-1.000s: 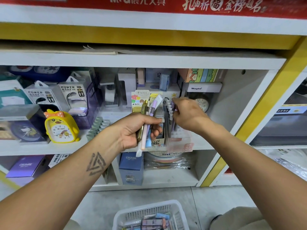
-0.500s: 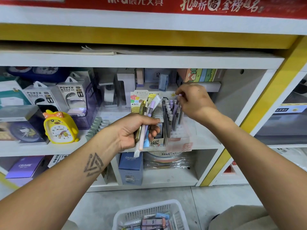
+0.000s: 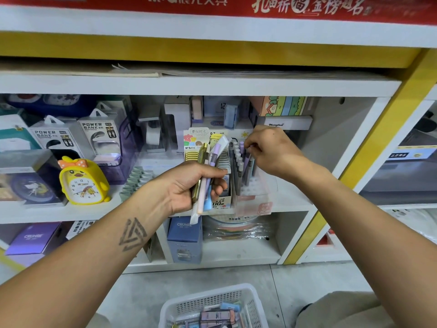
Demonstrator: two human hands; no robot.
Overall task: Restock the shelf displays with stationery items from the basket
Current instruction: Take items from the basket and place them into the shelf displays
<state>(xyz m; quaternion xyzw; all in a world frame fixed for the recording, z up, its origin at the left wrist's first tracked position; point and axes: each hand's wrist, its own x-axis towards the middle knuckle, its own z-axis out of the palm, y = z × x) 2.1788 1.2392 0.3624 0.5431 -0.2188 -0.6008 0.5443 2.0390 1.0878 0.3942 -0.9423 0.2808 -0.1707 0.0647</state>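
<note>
A bunch of pens [image 3: 208, 183] is held in the left hand [image 3: 189, 185], with the fingers curled tight around the middle of them. The pens stick out above and below the hand. The bunch is held up just in front of the pencil lead box [image 3: 221, 202] on the middle shelf [image 3: 293, 202].

The right hand [image 3: 269, 150] is up at the clear pen stand [image 3: 250, 185], which sits next to that box. Its fingertips are pinched together at the top of a purple pen [image 3: 241, 147] in the stand. How much of the pen is held cannot be told, because the fingers hide it.

More stationery is still lying in the white basket [image 3: 250, 301] on the floor, so the job is judged to be far from done.

A few things could go wrong from here. The stand looks light and full, so it could be tipped over if the pen is pushed in too hard or at a slant. Pens next to it could be knocked out of their holes. The bunch in the left hand is loose at both ends, so one pen could be dropped if the grip is eased. The pencil lead box could also be bumped by that hand, since it is so close.
</note>
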